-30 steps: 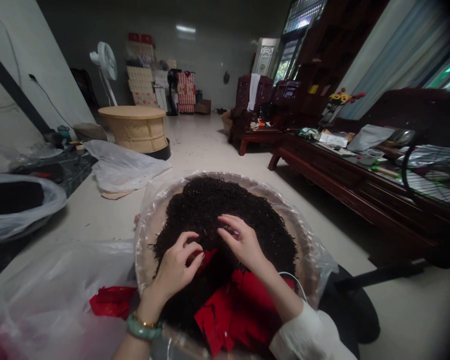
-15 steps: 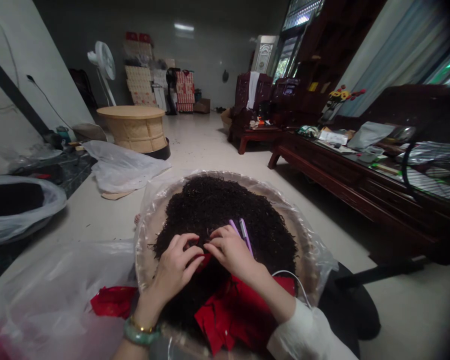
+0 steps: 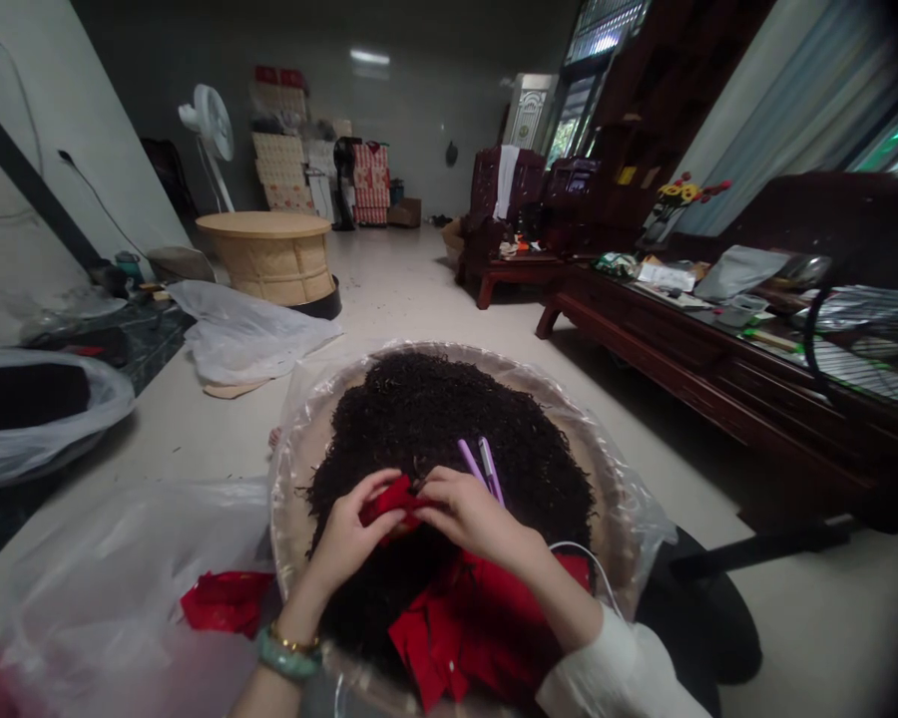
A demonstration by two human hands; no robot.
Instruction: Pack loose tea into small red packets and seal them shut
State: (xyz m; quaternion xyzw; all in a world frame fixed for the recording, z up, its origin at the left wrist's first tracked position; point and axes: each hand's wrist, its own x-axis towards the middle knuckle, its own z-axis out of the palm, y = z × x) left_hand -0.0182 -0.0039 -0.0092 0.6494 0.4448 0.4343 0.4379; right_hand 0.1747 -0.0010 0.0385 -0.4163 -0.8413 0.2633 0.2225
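Observation:
A small red packet (image 3: 395, 498) is pinched between my two hands above a heap of dark, thin, twisted leaves that look like tea (image 3: 441, 399). My left hand (image 3: 353, 527) grips the packet's left side with thumb and fingers. At its right end are the bent, closed fingertips of my right hand (image 3: 468, 511). Just beyond my right hand, a purple tool with two slim arms like a small hair straightener (image 3: 489, 467) rests on the leaves, partly hidden. Several flat red packets (image 3: 486, 638) lie below my right forearm, by a white cord (image 3: 591, 560).
The leaves sit in a round basket lined with clear plastic (image 3: 290, 449). To the left are a plastic bag (image 3: 135, 568) with another red packet (image 3: 228, 600) and a tub of dark contents (image 3: 112, 394). A dark wooden table (image 3: 666, 349) stands at right, a black stand base (image 3: 707, 608) nearer.
The red packet has come up into view between my hands, where it was mostly hidden below the fingers. My fingers have closed in on it. The purple tool stays put.

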